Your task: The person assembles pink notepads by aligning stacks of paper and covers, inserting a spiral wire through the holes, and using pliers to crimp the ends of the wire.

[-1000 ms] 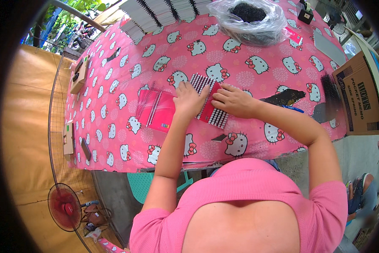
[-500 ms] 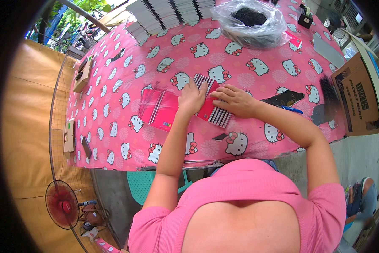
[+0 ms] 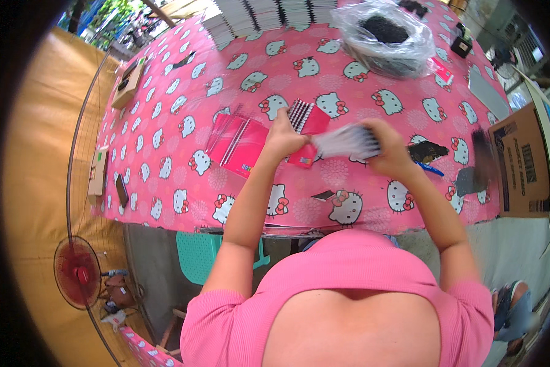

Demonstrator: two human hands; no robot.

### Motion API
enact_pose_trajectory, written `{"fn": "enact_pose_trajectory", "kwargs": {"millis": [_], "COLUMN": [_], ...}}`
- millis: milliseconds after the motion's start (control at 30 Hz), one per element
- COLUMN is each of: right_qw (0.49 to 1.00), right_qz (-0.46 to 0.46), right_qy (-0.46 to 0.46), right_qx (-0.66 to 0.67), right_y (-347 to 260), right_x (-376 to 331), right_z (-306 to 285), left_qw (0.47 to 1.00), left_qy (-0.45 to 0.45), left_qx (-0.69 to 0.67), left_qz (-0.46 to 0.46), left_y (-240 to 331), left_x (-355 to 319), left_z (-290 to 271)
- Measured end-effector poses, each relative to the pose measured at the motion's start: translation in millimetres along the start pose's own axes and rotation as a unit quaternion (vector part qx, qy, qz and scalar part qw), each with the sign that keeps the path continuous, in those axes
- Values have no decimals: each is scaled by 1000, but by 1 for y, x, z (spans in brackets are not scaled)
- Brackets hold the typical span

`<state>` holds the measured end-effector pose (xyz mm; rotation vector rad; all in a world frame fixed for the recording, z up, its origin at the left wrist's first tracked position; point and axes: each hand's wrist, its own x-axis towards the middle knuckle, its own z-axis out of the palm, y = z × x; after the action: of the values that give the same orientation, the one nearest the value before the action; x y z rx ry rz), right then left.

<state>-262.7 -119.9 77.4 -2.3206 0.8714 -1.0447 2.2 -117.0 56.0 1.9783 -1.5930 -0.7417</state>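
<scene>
My left hand (image 3: 284,137) presses down on a small red notebook (image 3: 311,119) with a white comb edge, lying on the pink cat-print tablecloth (image 3: 360,92). My right hand (image 3: 390,150) is just right of it, lifted a little, closed around a pale strip-like thing (image 3: 347,140) that is blurred by motion; what it is I cannot make out. A pile of red notebooks (image 3: 238,144) lies directly left of my left hand.
A clear plastic bag of dark bits (image 3: 385,37) sits at the back. Stacks of white booklets (image 3: 269,12) line the far edge. A cardboard box (image 3: 523,165) stands at the right, near black pieces (image 3: 425,151) and a blue pen (image 3: 431,169). On the floor are a red fan (image 3: 76,272) and a teal stool (image 3: 201,254).
My right hand has come off the red notebook and swung rightward and up with a pale blurred strip in it. My left hand still holds the notebook down.
</scene>
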Motion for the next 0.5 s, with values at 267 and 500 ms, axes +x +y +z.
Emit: {"fn": "enact_pose_trajectory", "kwargs": {"millis": [267,500], "right_qw": [605,583], "right_qz": [153,287], "right_qy": [217,249], "right_qx": [750,718], "right_y": [46,37], "right_x": [-66,-65], "right_z": [-56,-37], "left_qw": [544,775], "left_qy": [-149,-52], "left_qx": [-798,-613], "left_qz": [-213,-145], "left_y": [-2,-5], "left_x": [-69,-82], "left_z": [20,37]}}
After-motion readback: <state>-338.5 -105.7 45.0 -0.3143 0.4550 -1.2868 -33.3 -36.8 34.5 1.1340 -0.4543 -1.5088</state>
